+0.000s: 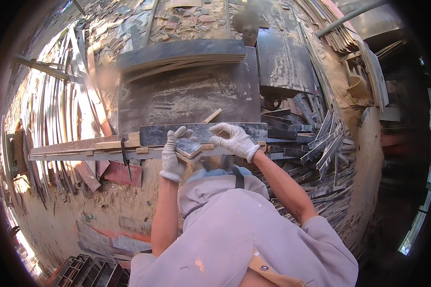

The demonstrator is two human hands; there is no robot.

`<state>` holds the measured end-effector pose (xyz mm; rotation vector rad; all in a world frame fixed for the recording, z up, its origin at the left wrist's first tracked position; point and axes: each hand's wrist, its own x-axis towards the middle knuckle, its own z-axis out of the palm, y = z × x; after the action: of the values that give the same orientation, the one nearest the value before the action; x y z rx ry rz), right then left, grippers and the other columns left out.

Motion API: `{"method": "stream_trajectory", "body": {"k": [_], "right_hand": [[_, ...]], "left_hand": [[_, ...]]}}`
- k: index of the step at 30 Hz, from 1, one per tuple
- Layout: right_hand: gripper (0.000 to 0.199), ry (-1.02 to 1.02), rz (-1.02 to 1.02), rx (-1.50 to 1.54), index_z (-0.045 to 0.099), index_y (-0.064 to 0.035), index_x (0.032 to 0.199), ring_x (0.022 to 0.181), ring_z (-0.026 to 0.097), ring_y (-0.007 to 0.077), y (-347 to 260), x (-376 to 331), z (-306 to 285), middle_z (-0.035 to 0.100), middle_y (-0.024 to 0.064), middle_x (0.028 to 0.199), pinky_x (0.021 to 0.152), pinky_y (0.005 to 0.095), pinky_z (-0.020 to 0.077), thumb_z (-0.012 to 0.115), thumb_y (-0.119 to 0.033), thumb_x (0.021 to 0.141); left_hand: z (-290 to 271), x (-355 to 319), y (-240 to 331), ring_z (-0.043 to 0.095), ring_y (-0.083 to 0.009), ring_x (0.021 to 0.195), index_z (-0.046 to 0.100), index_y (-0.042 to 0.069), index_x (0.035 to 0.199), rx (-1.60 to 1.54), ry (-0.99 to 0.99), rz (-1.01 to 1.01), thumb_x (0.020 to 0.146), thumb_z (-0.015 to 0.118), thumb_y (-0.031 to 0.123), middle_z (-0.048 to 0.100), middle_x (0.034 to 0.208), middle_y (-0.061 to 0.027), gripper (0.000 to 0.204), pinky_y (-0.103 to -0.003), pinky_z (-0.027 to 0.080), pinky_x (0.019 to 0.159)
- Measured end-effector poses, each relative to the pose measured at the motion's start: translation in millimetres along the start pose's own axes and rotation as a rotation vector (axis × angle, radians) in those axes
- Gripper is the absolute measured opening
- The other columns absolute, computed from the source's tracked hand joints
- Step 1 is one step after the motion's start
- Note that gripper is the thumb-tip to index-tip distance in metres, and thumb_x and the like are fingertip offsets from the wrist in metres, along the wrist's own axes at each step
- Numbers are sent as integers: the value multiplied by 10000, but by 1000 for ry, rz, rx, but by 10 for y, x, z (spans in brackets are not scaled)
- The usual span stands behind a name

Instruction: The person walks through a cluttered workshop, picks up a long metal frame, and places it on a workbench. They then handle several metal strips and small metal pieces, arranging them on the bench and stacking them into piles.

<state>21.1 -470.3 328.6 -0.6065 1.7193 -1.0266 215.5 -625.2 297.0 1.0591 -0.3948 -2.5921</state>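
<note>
My left hand (171, 160), in a pale knitted work glove, is closed round a short piece of plywood (189, 148) with a dark face and light edges. My right hand (235, 142), gloved the same way, hovers over a long dark board strip (203, 131) at the table's near edge. Its fingers are curved, with a gap between thumb and fingertips and nothing visible in them. Small light wood blocks (142, 150) sit along that edge. Beyond the strip, a thin wood offcut (212, 115) lies on the dusty dark tabletop (187, 98).
Stacked dark plywood strips (182, 53) lie across the table's far side. A dark metal clamp or bar (125, 158) hangs at the near edge, left. Loose strips (328, 148) pile up at the right, and long slats (57, 105) lean at the left. Scraps litter the ground beyond.
</note>
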Motion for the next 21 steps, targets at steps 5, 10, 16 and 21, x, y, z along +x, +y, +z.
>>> {"method": "stream_trajectory", "body": {"k": [5,10,16,21], "right_hand": [[517,265,-382,-1036,692,-215,1322,1272,587,316,903,1025,-260,647,88,1399,1088,485,473,734,-115,816],[168,309,-120,-913,759,-117,1035,928,721,332,592,1274,-113,763,135,950,836,469,569,744,-223,907],[267,176,-188,-391,767,-70,1101,813,711,270,-574,238,396,731,150,931,747,400,565,763,-294,957],[534,84,-229,-117,672,-62,1270,867,700,217,-467,-65,650,700,81,1000,809,387,588,858,-385,887]], "left_hand": [[94,-200,273,624,-355,1300,528,13,1492,-392,-320,-20,1005,647,557,621,1432,-203,740,-637,439,1172],[236,-436,418,539,-377,1406,463,9,1555,-292,-339,111,913,764,302,579,1486,-220,767,-704,286,1248],[88,-410,378,480,-390,1453,333,-20,1611,-381,-242,144,887,786,288,514,1539,-217,907,-630,332,1252],[274,-317,340,439,-361,1480,253,-25,1641,-131,-257,170,908,765,156,429,1604,-195,913,-520,394,1233]]}}
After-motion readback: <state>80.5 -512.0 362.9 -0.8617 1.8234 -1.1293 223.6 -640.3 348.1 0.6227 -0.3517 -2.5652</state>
